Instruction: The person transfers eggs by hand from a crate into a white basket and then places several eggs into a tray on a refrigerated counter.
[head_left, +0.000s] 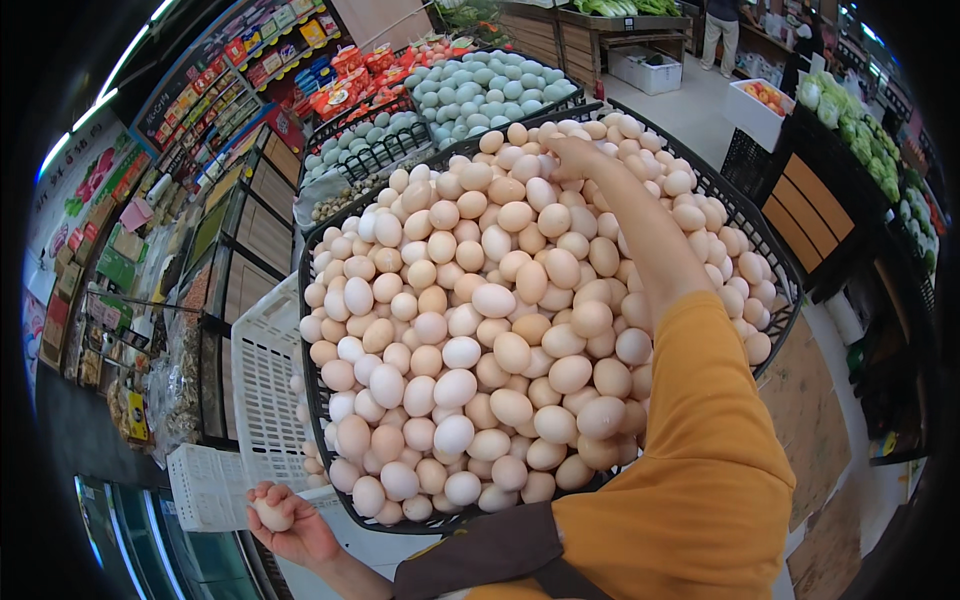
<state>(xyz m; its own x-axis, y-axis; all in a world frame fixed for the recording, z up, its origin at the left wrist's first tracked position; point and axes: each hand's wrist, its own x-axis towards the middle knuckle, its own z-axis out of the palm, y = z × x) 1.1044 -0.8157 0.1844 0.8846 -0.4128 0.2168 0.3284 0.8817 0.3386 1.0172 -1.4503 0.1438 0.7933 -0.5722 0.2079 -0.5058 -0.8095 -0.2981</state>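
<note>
A large heap of brown and pinkish eggs (512, 352) fills a wide black plastic crate (780, 289) in front of me. My right hand (576, 159) reaches to the far part of the heap, its fingertips down among the eggs; whether they hold one is hidden. Low on the left, outside the crate's near left corner, my left hand (298, 525) has its fingers curled around a pale egg (274, 514).
Black baskets behind hold pale blue-green eggs (491, 94) and speckled quail eggs (345, 196). A white plastic crate (266, 375) with some eggs stands at left. Shelves of packets are beyond; cabbages (855, 135) and a person (721, 34) are at far right.
</note>
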